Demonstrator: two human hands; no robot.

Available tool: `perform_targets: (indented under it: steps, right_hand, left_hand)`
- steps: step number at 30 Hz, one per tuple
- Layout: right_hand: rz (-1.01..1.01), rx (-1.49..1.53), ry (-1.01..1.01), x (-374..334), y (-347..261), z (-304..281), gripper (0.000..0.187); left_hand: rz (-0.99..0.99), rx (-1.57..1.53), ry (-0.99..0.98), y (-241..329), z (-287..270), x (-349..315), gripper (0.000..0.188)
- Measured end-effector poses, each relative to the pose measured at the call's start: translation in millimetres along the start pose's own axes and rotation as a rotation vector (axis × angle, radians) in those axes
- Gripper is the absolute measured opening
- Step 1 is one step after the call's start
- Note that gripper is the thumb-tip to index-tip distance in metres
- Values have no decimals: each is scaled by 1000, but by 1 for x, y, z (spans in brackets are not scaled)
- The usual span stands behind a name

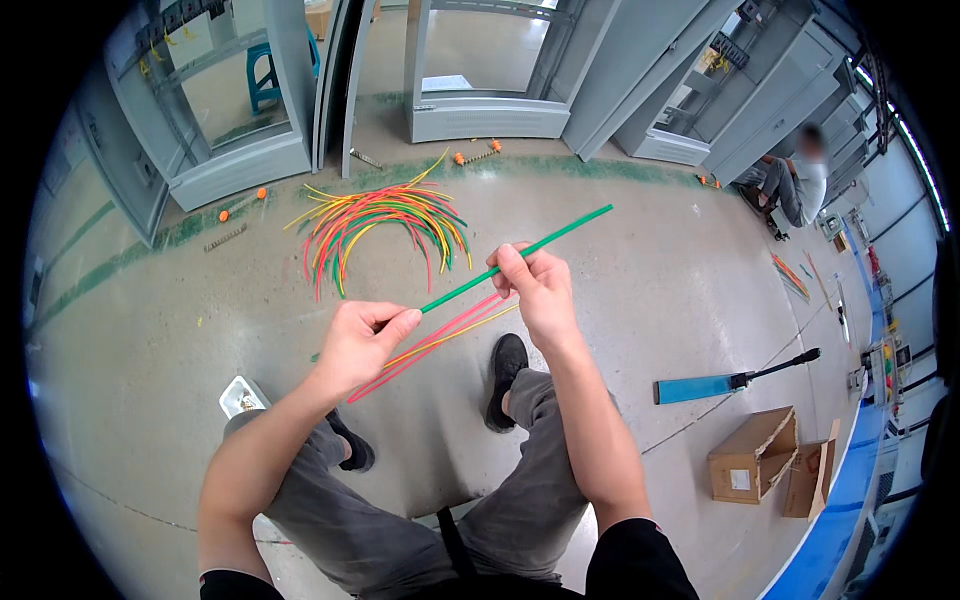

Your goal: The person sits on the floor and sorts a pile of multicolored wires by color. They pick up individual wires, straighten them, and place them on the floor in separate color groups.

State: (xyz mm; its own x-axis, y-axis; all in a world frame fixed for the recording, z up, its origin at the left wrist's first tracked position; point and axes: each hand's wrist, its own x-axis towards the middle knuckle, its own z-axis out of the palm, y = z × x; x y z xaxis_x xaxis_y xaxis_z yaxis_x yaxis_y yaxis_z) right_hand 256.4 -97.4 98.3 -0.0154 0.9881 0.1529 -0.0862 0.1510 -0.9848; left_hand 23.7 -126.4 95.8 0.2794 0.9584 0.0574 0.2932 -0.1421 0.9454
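A slim green strand [570,228], either wire or thin tubing, runs nearly straight from my left hand up to the right. My left hand [362,342] pinches its lower end between thumb and fingers. Farther along, my right hand [537,288] is closed round it, and the free end sticks out past the fingers. Below my hands, several red and yellow strands [432,345] lie on the floor, partly hidden by the left hand. Beyond them a curved heap of red, yellow and green strands [340,225] spreads over the floor.
Grey metal cabinets [490,122] line the far side. Orange-ended pieces [478,153] lie before them. A white tray [238,398] sits by my left knee. At right are a blue long-handled tool [700,389], cardboard boxes [735,470] and a crouching person [800,185].
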Motion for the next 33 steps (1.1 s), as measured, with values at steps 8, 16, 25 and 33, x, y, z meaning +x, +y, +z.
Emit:
perform_targets:
  steps: [8,16,25,33]
  right_hand:
    - [56,249,33,1,-2,-20,31]
    - [-187,-115,174,-9,6,-13,26]
    - [157,62,-111,-12,13,26,32]
    - [191,486,108,4,-1,-10,34]
  left_hand:
    - [79,3,-29,0,-5,10,23]
    - [113,246,101,-10,-1,12,22]
    - [84,30,-3,-9,-2,17,19]
    - [22,-172,-89,4,-23,14,19]
